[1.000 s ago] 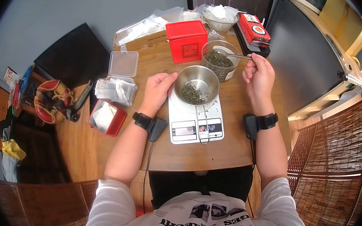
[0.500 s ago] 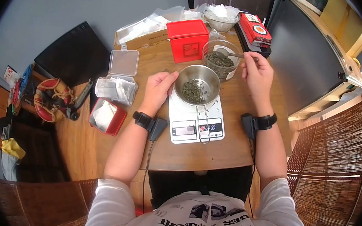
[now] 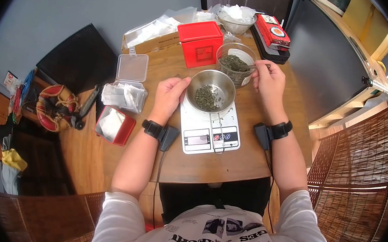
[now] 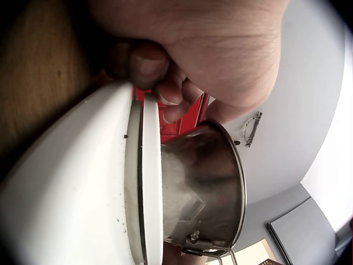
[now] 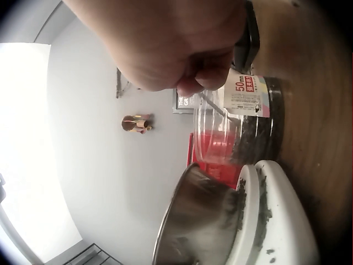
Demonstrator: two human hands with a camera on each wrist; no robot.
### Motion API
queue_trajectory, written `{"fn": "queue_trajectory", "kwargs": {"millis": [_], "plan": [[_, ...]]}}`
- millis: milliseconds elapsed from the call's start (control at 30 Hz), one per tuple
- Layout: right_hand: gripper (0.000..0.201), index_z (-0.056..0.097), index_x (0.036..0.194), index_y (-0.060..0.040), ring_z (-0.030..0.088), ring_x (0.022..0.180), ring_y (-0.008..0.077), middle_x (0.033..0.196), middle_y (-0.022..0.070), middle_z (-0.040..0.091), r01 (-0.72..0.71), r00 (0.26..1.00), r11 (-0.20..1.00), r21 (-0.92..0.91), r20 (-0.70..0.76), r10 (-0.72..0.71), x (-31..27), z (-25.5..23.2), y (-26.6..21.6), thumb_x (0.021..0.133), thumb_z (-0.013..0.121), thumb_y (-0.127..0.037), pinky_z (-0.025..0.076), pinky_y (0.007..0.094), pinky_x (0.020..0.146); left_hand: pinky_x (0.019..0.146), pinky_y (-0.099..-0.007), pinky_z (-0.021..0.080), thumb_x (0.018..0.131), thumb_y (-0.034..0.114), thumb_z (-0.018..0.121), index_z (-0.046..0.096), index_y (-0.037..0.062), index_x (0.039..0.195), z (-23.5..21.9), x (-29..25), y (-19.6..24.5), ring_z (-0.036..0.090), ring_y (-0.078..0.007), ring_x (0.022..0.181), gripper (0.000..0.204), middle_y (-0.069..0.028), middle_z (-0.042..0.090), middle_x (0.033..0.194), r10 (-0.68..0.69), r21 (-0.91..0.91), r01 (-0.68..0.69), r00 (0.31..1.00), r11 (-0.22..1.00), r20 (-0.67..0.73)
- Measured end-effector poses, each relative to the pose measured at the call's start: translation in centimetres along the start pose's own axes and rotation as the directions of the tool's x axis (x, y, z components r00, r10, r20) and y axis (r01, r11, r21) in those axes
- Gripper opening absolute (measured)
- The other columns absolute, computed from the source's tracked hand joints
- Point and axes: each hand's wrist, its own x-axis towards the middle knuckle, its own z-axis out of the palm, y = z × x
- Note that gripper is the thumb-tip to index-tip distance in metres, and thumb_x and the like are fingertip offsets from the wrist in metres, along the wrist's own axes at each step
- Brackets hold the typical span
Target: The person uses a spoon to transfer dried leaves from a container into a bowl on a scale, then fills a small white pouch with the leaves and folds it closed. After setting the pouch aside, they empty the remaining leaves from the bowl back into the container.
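Observation:
In the head view a steel pan (image 3: 225, 84) with a folding wire handle (image 3: 220, 140) sits on a white kitchen scale (image 3: 231, 122), with dried green leaves (image 3: 207, 99) in its bottom. My left hand (image 3: 170, 93) is at the pan's left side, thumb at the rim and fingers curled beneath; the left wrist view shows them beside the pan wall (image 4: 207, 187). My right hand (image 3: 271, 87) pinches the handle of a spoon (image 3: 251, 67) whose bowl is hidden among the leaves (image 3: 232, 63) in a clear round jar (image 3: 243, 82), also visible beside the hand (image 5: 182, 49) in the right wrist view.
Behind stands a red lidded tin (image 3: 201, 47), with a plastic-covered bowl (image 3: 236, 26) and red packet (image 3: 273, 31) at the back. Left lie a clear box of white pouches (image 3: 124, 96) and an open red box (image 3: 124, 132). Leaf bits lie on the scale.
My right hand has moved down and left, and the spoon has gone lower into the leaves of the jar. The left hand and pan have stayed put.

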Motion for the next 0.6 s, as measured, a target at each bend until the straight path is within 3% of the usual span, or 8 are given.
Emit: {"fn": "queue_trajectory", "kwargs": {"millis": [333,600], "plan": [[0.016,0.062,0.099,0.0038,0.050,0.045,0.0109,0.073,0.0077,0.061,-0.061,0.992,0.977,0.204,-0.093,0.082,0.23,-0.16,-0.22,0.097,0.060,-0.012,0.037,0.0256,0.039,0.040,-0.0229,0.024,0.098,0.027,0.065,0.062,0.0089,0.068,-0.01,0.02,-0.04,0.037,-0.0040,0.042,0.035,0.0034,0.049,0.053,-0.003,-0.010,0.003,1.000,1.000,-0.002],[0.016,0.059,0.100,0.0027,0.051,0.048,0.0111,0.075,0.0080,0.061,-0.051,0.988,0.964,0.261,-0.126,0.086,0.83,-0.89,0.25,0.097,0.061,-0.013,0.040,0.0266,0.041,0.040,-0.0229,0.024,0.098,0.026,0.064,0.062,0.0087,0.068,-0.12,0.11,-0.20,0.038,-0.0040,0.042,0.035,0.0033,0.050,0.054,0.002,0.012,-0.002,1.000,1.000,-0.004]]}}
